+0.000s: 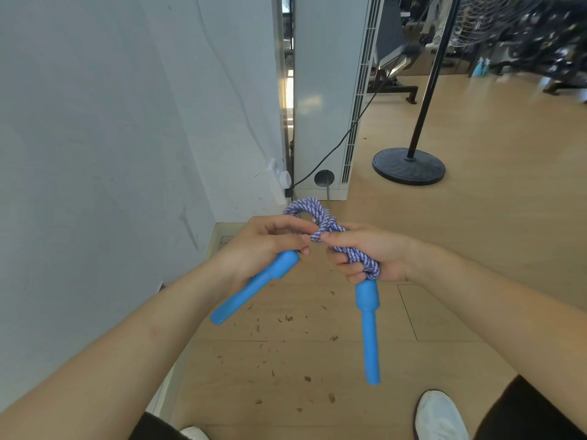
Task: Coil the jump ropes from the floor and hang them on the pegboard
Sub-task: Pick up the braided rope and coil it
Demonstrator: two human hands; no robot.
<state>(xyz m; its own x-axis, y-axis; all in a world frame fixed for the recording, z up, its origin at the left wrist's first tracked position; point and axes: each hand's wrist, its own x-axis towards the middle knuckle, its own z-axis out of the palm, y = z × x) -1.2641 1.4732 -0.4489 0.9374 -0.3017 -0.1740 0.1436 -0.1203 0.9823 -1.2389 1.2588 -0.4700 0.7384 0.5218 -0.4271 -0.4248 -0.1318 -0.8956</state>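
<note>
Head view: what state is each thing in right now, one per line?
Rope: coiled into a bundle, off the floor, not yet hung.
Left hand: grips the left handle, pinches the rope.
Right hand: grips the coil.
Right handle: hangs below the right hand.
Plug: seated in the wall power strip.

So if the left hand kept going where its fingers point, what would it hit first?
Probably the purple-white rope, which the left hand pinches, and right behind it the right hand.
</note>
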